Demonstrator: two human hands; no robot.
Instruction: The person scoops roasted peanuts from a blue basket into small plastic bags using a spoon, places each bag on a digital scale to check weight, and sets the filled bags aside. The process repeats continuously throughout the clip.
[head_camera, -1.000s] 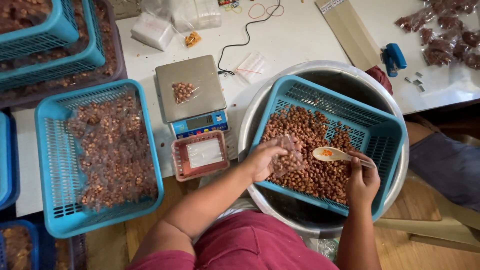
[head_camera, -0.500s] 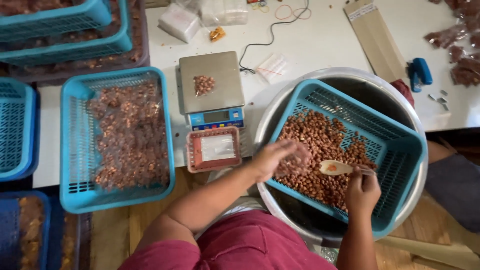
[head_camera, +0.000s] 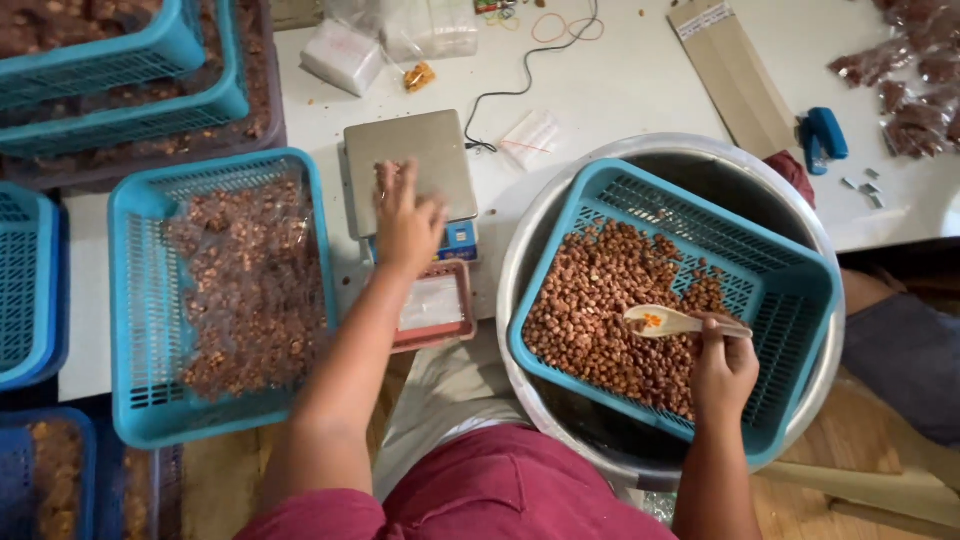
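Your white table (head_camera: 620, 90) carries nearly everything here. The largest piece on it is the round steel basin (head_camera: 560, 215), hanging over the near edge, with a turquoise plastic basket (head_camera: 790, 290) tilted inside it and half filled with brown coated peanuts (head_camera: 600, 310). To your left a second turquoise basket (head_camera: 125, 300) lies flat on the table, piled with small clear bags of the same nuts (head_camera: 245, 280). More baskets (head_camera: 120, 60) are stacked at the far left corner.

Between the two baskets stands the digital kitchen scale (head_camera: 440, 150), its steel plate bare on the right half. Just in front of it, touching its base, is a small reddish tray (head_camera: 455, 325) with flat clear bags in it.

Your left hand (head_camera: 408, 220) lies palm down on the left part of the scale plate, fingers spread over a small bag of nuts (head_camera: 385, 172) that only peeks out at the fingertips; I cannot tell whether your grip closes on it or only rests on it.

Your right hand (head_camera: 725, 365) is clenched on the handle of a pale plastic spoon (head_camera: 665, 320), whose bowl lies on the peanuts in the tilted basket.

Farther off sit a blue stapler (head_camera: 825, 132) and dark filled packets (head_camera: 905, 75).
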